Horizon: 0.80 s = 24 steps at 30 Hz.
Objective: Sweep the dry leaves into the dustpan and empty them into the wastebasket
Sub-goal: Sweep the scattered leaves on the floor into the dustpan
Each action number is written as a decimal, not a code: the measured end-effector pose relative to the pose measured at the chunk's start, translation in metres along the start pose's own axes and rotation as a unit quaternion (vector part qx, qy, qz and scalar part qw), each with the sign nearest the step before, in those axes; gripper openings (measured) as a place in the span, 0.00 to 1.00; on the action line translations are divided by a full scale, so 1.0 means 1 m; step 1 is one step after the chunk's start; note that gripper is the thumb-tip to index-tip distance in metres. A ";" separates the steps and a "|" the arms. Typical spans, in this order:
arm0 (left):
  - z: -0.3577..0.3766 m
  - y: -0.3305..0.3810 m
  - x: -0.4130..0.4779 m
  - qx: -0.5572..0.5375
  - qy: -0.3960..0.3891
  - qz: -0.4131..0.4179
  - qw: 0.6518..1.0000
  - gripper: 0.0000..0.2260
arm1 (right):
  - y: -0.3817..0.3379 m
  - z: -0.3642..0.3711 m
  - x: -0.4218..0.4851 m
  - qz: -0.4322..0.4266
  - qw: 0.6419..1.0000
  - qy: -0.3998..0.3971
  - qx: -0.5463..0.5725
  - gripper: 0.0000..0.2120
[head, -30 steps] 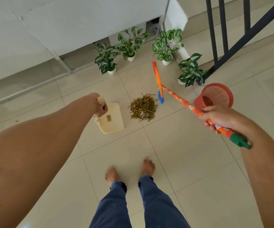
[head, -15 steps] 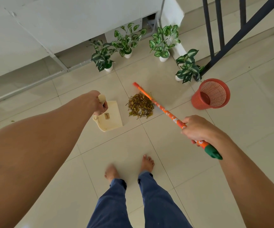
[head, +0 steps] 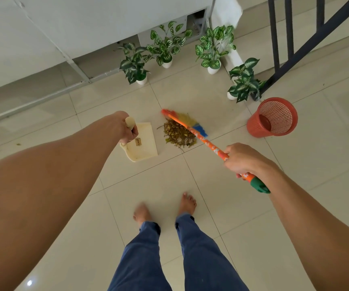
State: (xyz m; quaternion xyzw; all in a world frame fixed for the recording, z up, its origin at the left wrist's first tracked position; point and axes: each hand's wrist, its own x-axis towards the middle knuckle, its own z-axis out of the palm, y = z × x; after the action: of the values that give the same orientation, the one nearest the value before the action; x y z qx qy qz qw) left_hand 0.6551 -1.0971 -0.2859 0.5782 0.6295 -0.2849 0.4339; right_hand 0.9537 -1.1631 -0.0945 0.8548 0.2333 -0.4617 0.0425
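Note:
A pile of dry brown leaves [head: 177, 133] lies on the tiled floor. Just left of it rests a cream dustpan [head: 143, 144], its mouth facing the pile; my left hand [head: 125, 128] grips its upright handle. My right hand [head: 243, 159] holds the orange patterned broom [head: 203, 139] near its green end. The broom's yellow and blue bristles [head: 192, 122] touch the floor at the far right edge of the pile. A red mesh wastebasket [head: 274, 117] stands to the right, upright and open.
Several small potted plants [head: 213, 49] in white pots stand along the wall beyond the pile. A dark stair railing [head: 307, 36] rises at the upper right. My bare feet [head: 163, 208] are on the tiles below the pile.
The broom head swung from the right side over to the pile's far side and its bristles now rest against the leaves. My right hand moved inward. The dustpan stayed in place.

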 end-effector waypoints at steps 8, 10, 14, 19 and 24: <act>0.004 0.000 -0.003 -0.032 0.016 -0.021 0.999 0.23 | -0.019 -0.015 -0.011 -0.019 0.997 0.054 -0.053 0.10; 0.004 0.002 -0.004 -0.039 0.017 -0.020 0.999 0.23 | -0.032 -0.012 -0.004 -0.021 0.996 0.056 -0.068 0.10; 0.005 0.008 -0.003 -0.044 -0.017 0.001 0.999 0.23 | -0.046 -0.001 0.002 -0.031 0.994 0.019 -0.106 0.09; -0.003 0.012 -0.011 0.175 -0.048 0.099 0.978 0.23 | -0.036 0.013 -0.017 -0.030 0.992 0.008 -0.121 0.09; -0.015 0.011 -0.008 0.152 -0.043 0.134 0.978 0.23 | -0.020 0.012 -0.042 -0.016 0.999 0.030 -0.035 0.07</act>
State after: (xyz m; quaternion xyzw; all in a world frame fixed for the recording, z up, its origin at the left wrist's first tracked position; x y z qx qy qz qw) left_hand 0.6624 -1.0857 -0.2705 0.7036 0.4766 -0.3413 0.4017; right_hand 0.9158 -1.1637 -0.0648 0.8627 0.2635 -0.4278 0.0578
